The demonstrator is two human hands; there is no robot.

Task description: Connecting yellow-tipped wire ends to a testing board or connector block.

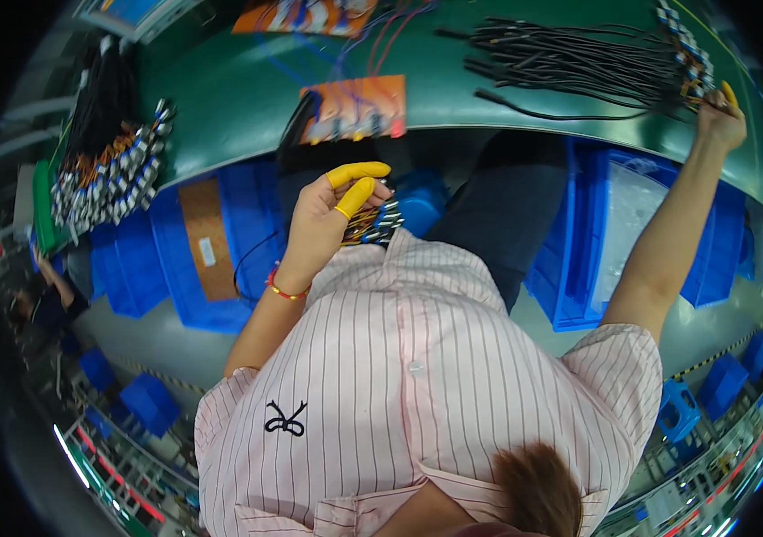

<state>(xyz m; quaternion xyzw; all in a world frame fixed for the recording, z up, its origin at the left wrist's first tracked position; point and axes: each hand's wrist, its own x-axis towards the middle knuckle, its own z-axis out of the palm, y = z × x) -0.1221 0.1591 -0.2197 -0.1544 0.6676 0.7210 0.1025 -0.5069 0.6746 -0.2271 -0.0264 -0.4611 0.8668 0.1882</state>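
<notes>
My left hand (326,213) is in front of my lap, with yellow finger cots on two fingers. Its fingers are curled round a bundle of cables (387,222) with orange wires and silver plug ends, partly hidden behind the hand. Out to the far right, my right hand (722,123) has a yellow cot on one finger. It is closed at the connector end of a pile of black cables (578,58) lying on the green table (220,85). Its fingers seem to pinch a cable end, though the grip is small and blurred.
Orange boards (390,87) with blue and red wires lie on the table. At the left hangs a thick bunch of black cables with silver connectors (113,179). Blue bins (193,291) stand under the table edge. A blue stool (678,410) is behind on the right.
</notes>
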